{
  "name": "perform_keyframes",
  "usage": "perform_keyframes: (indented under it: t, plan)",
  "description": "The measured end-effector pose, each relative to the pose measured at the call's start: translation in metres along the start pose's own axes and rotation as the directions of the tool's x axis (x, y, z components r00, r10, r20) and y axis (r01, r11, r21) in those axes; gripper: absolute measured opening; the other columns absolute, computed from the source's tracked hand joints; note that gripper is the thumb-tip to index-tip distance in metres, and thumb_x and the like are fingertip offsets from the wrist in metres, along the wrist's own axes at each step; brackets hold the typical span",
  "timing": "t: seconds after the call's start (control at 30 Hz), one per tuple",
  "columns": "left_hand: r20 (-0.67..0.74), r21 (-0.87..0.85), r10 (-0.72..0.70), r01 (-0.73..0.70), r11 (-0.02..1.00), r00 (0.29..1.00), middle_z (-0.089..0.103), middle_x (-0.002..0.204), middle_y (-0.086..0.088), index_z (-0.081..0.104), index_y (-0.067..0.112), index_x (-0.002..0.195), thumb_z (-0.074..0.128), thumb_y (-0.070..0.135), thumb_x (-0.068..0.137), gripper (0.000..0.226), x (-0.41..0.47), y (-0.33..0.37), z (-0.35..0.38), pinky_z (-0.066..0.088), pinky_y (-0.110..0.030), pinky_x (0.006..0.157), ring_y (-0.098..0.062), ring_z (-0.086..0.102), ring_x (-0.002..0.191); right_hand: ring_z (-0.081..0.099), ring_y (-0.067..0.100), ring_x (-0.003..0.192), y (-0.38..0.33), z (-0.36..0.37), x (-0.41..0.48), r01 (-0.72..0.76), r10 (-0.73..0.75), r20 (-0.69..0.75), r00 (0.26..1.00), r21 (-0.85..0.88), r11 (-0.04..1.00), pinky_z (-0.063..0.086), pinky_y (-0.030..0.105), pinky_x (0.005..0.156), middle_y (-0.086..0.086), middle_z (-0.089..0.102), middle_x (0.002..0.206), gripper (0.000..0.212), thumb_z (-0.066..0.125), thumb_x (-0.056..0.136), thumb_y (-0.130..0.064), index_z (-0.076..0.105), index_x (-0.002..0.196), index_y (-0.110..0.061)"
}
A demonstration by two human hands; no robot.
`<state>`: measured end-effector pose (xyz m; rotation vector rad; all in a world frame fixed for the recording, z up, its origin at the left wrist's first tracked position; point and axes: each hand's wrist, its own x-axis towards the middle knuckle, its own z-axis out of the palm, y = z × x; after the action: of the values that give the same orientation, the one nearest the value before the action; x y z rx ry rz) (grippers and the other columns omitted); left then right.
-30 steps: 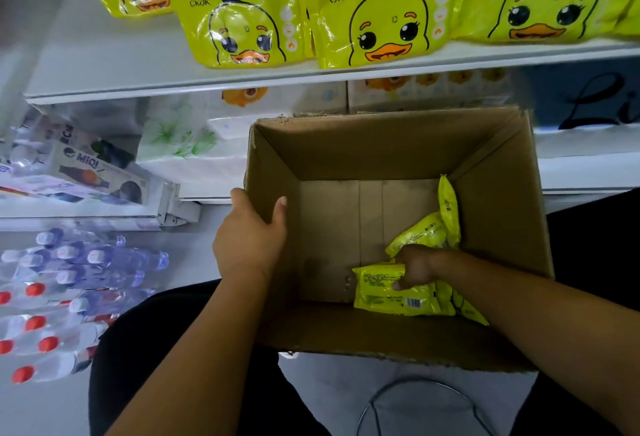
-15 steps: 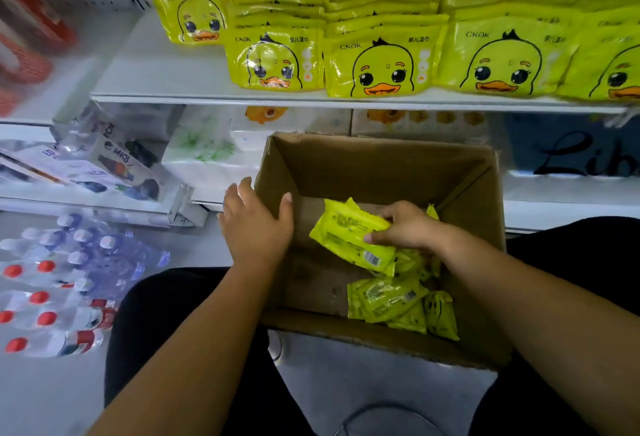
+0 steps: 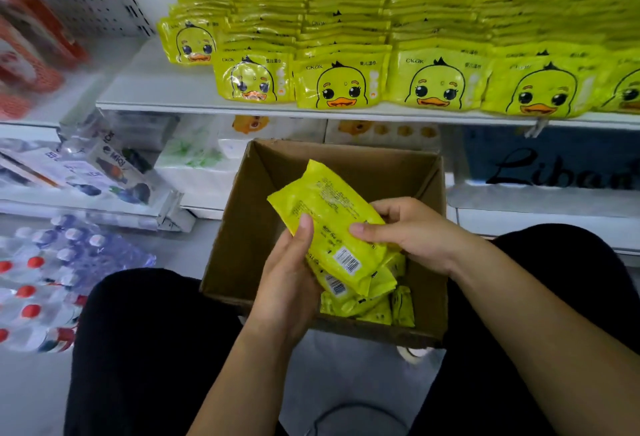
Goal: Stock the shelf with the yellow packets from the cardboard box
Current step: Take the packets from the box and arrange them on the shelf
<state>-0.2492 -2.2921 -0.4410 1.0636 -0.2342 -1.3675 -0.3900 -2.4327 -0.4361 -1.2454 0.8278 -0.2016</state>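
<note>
The left hand (image 3: 287,273) has left the box wall and come across to meet the right hand (image 3: 412,231), and the yellow packet (image 3: 332,221) has risen clear of the heap! It sits over the open cardboard box (image 3: 249,214), tilted, printed back and barcode facing up. Both hands have it: the left grip pinches the near edge, thumb on top and fingers beneath, while the right grip clamps the other side, thumb pressed on the face and fingers curled behind. A second barcode peeks out just under it (whether that one is held too, I cannot tell). More loose packets (image 3: 367,307) lie on the box floor.

This reads as the handover between picking and placing: packet out, being squared up before it goes up. The shelf (image 3: 173,89) above already carries full rows of duck-faced packets (image 3: 436,79), with bare board at their left end. The next move likely calls for a flip so the duck faces out, then a lift up and forward over the far box wall, setting it down without toppling its neighbours.
</note>
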Motion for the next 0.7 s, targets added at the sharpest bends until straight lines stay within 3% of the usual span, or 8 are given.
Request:
perform_keyframes:
  t: [0.1, 0.3, 0.4, 0.53, 0.6, 0.7]
  plan:
    - [-0.155, 0.066, 0.02, -0.01, 0.998, 0.988, 0.068, 0.132, -0.018, 0.059, 0.015, 0.139, 0.056, 0.039, 0.102, 0.045, -0.004, -0.008, -0.001, 0.05, -0.068, 0.099, -0.039, 0.067, 0.119, 0.074, 0.029, 0.095, 0.002, 0.004, -0.003, 0.004, -0.001, 0.03, 1.0, -0.1, 0.995, 0.06, 0.041, 0.084, 0.012, 0.077, 0.102, 0.044, 0.08, 0.072, -0.034, 0.074, 0.108, -0.01]
    - [-0.288, -0.101, 0.142, -0.177, 0.979, 0.947, 0.073, 0.122, -0.017, 0.059, 0.004, 0.135, 0.051, 0.02, 0.106, 0.034, -0.012, -0.014, 0.019, 0.063, -0.039, 0.078, -0.031, 0.073, 0.109, 0.07, 0.016, 0.088, 0.016, 0.01, -0.007, 0.031, -0.03, -0.031, 0.999, 0.041, 0.999, 0.055, 0.031, 0.076, 0.003, 0.074, 0.099, 0.047, 0.079, 0.068, -0.041, 0.072, 0.106, -0.015]
    - [-0.255, -0.091, 0.149, -0.177, 0.98, 0.955, 0.072, 0.126, -0.016, 0.056, 0.006, 0.137, 0.048, 0.019, 0.107, 0.034, -0.017, -0.019, 0.022, 0.063, -0.04, 0.081, -0.03, 0.071, 0.113, 0.068, 0.016, 0.085, 0.021, -0.002, -0.014, 0.06, -0.059, -0.027, 0.998, 0.045, 0.997, 0.054, 0.027, 0.074, 0.003, 0.073, 0.098, 0.04, 0.079, 0.067, -0.032, 0.071, 0.104, -0.017]
    - [-0.198, -0.024, 0.077, -0.083, 0.996, 0.977, 0.066, 0.135, -0.018, 0.057, 0.009, 0.141, 0.059, 0.028, 0.099, 0.046, -0.023, -0.017, 0.016, 0.054, -0.057, 0.099, -0.036, 0.065, 0.123, 0.069, 0.016, 0.088, 0.024, -0.018, -0.02, 0.137, -0.133, -0.055, 0.99, 0.07, 0.988, 0.057, 0.028, 0.075, 0.001, 0.075, 0.097, 0.035, 0.079, 0.067, -0.02, 0.071, 0.101, -0.016]
    - [-0.189, 0.048, 0.058, -0.049, 0.998, 0.98, 0.066, 0.135, -0.019, 0.062, 0.011, 0.137, 0.064, 0.037, 0.094, 0.05, -0.025, -0.01, 0.01, 0.047, -0.061, 0.105, -0.037, 0.065, 0.124, 0.07, 0.023, 0.095, 0.023, -0.023, -0.021, 0.146, -0.14, -0.048, 0.989, 0.152, 0.978, 0.059, 0.037, 0.084, 0.007, 0.074, 0.102, 0.041, 0.078, 0.068, -0.015, 0.07, 0.108, -0.014]
    - [-0.207, 0.257, 0.09, -0.035, 0.966, 0.974, 0.073, 0.123, -0.014, 0.072, 0.014, 0.125, 0.06, 0.05, 0.094, 0.049, -0.032, -0.002, 0.004, 0.05, -0.053, 0.103, -0.032, 0.07, 0.115, 0.068, 0.029, 0.1, 0.022, -0.026, -0.022, 0.115, -0.106, -0.047, 0.993, 0.267, 0.957, 0.049, 0.053, 0.095, 0.015, 0.072, 0.109, 0.049, 0.078, 0.069, -0.017, 0.068, 0.116, -0.014]
